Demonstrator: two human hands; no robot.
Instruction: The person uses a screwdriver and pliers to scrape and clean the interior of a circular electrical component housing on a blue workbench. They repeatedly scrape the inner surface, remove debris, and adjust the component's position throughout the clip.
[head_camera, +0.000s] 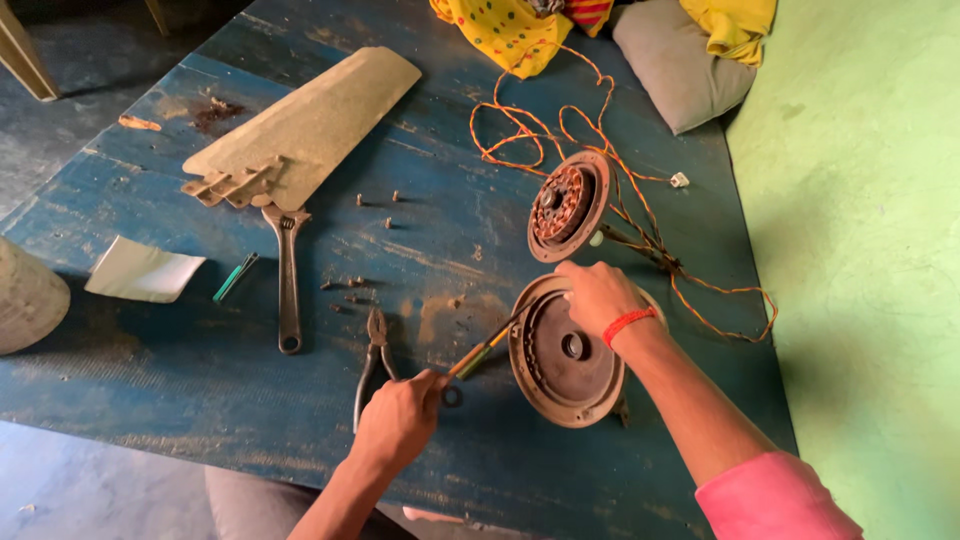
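Motor cover (562, 365) tilted under my right grip (598, 295), left grip (400, 418) clamped on screwdriver (482, 350) prying its rim; a slip could gouge the surface (200, 390).

A right hand (597, 295) steadies a round motor cover (563, 352) on a blue counter (150, 390) while the left hand (400, 418) presses a yellow-handled screwdriver (482, 351) against its rim; pliers (374, 360) lie just beside the left hand.
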